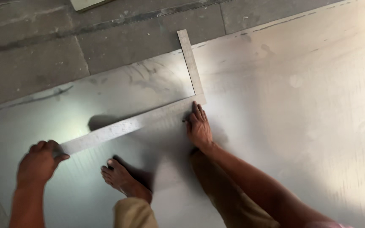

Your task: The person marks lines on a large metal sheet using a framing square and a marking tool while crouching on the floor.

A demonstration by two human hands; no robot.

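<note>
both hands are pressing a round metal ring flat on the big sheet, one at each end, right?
Not quite. The head view shows an L-shaped metal square, not a ring. The left hand holds one end and the right hand presses near its corner, on the big sheet.

No packages, labels, signs or screens appear anywhere in this view.
</note>
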